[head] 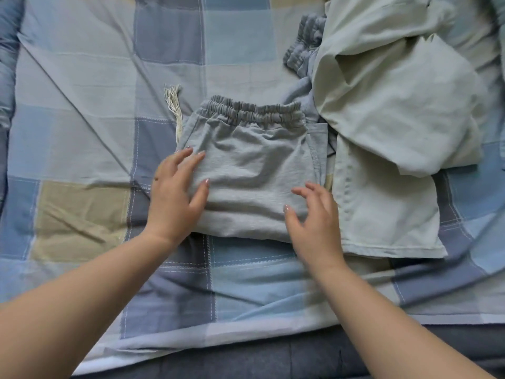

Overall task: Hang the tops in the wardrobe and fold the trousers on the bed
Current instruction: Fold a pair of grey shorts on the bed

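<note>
A pair of grey trousers (251, 165) lies folded into a compact rectangle on the bed, elastic waistband at the far side. My left hand (175, 198) rests flat on the fold's left edge with fingers spread. My right hand (314, 217) hovers at the lower right corner, fingers loosely bent, its fingertips at the cloth. A cream drawstring with a frayed tassel (173, 105) sticks out past the trousers' left side.
A crumpled pale green garment (396, 110) lies heaped to the right, one hem reaching toward the near edge. Under it peeks another blue-grey elastic waistband (303, 47). The checked blue and beige bedspread (82, 119) covers the bed; its near edge (246, 356) runs along the bottom.
</note>
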